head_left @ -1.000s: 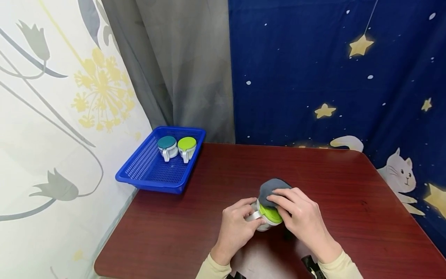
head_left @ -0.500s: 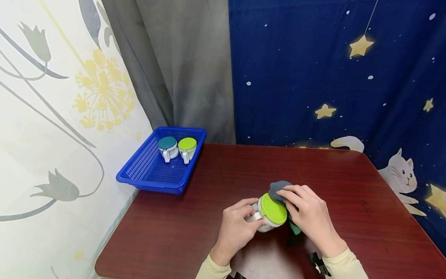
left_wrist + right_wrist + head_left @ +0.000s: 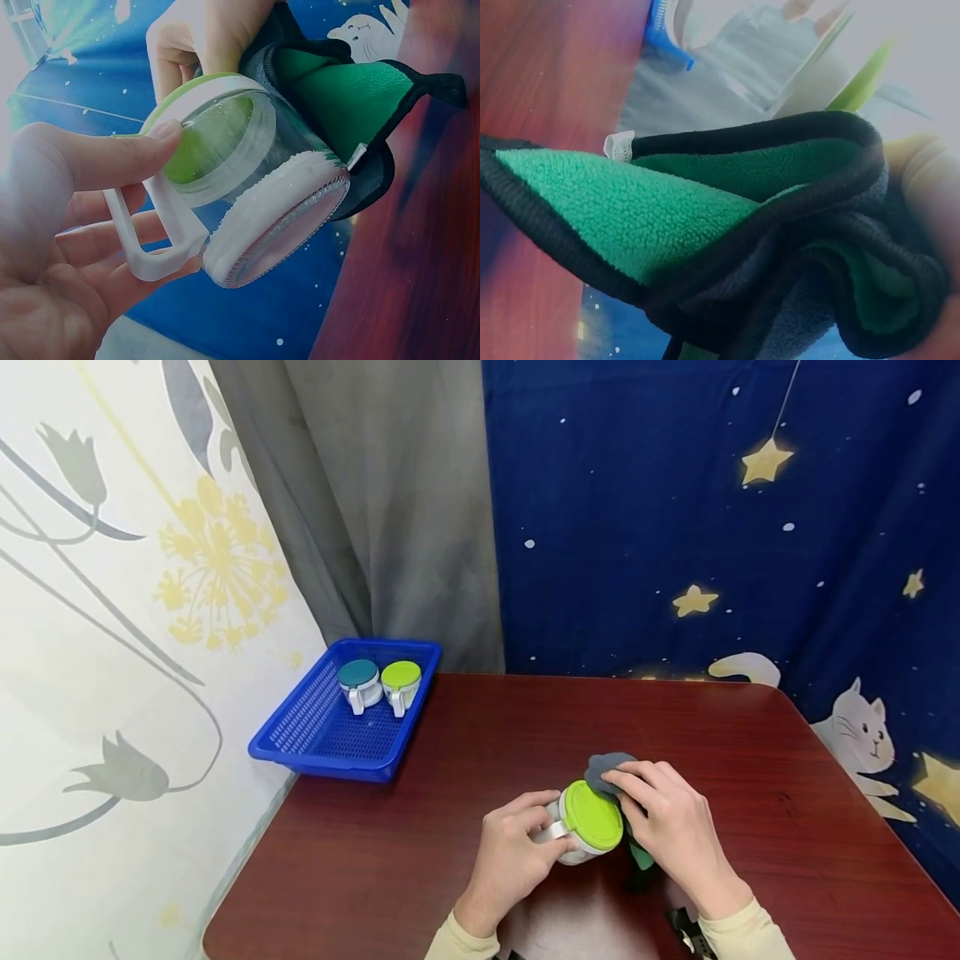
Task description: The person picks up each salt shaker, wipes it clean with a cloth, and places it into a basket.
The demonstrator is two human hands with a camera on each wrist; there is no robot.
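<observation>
My left hand [image 3: 513,852] holds a clear glass seasoning jar [image 3: 307,139] with a lime-green lid [image 3: 594,815] and a white handle [image 3: 150,262]. The jar is tilted above the table, its lid facing right, and white grains lie in its bottom. In the left wrist view the thumb presses near the lid rim while the other fingers are around the handle side. A cleaning cloth [image 3: 630,202], grey on one face and green on the other with black edging, is bunched in my right hand [image 3: 671,818]. It touches the lid's far right edge and hangs down beside the jar.
A blue plastic basket [image 3: 322,766] stands at the table's back left. Inside sit two similar jars, one with a teal lid [image 3: 358,672] and one with a green lid [image 3: 401,673]. Curtains border the dark red table [image 3: 480,735] behind and at the left.
My right hand has slid the cloth off the lid's top toward its right edge, uncovering the lid. The jar has tilted a little more to the right; the left hand keeps its grip.
</observation>
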